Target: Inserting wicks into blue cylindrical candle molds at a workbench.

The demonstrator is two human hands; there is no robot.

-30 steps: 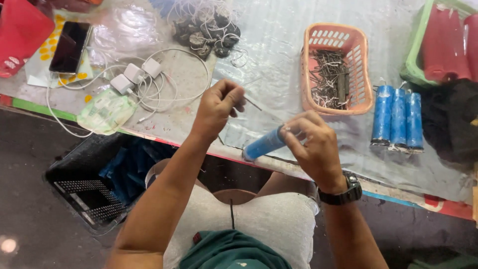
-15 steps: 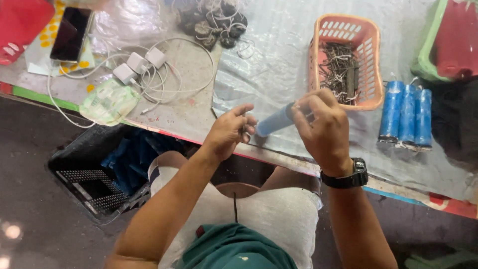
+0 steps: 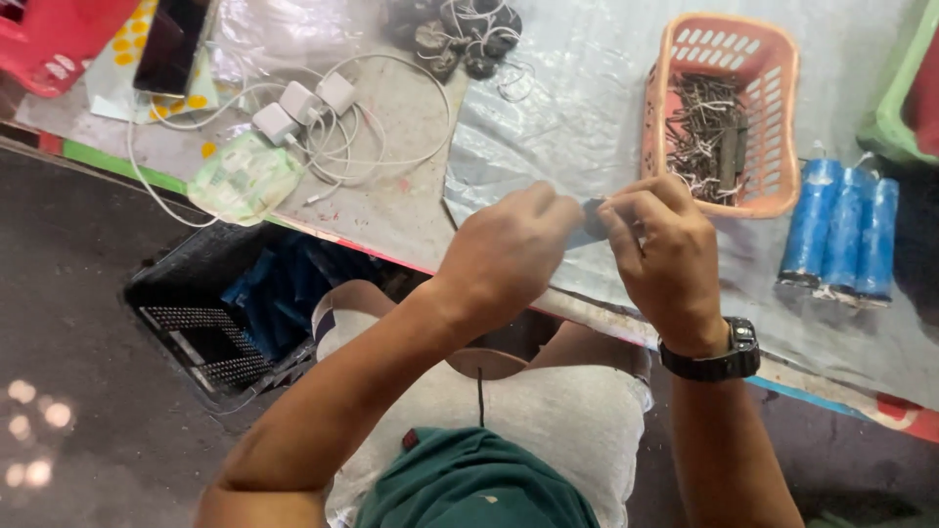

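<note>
L hand [image 3: 514, 249] + R hand [image 3: 665, 249] closed together over table [image 3: 391, 210] edge, both grips pinching small dark cyl. piece [image 3: 594, 217], mostly hidden betw. fingertips. Prob. light, stiff, smooth wrap, so maybe slippery; best held round the body, not the end. Orange basket [image 3: 719, 59] of metal bits, blue cells [image 3: 841, 235] near R.

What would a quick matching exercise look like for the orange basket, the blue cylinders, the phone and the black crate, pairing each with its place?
Things:
1. orange basket
2. blue cylinders
3. phone
4. black crate

Places:
A. on the floor under the table edge
B. far left of the table, by the red tray
C. just beyond the right hand, holding metal bits
D. right of the basket, lying side by side

Pairs: 1-C, 2-D, 3-B, 4-A
</note>
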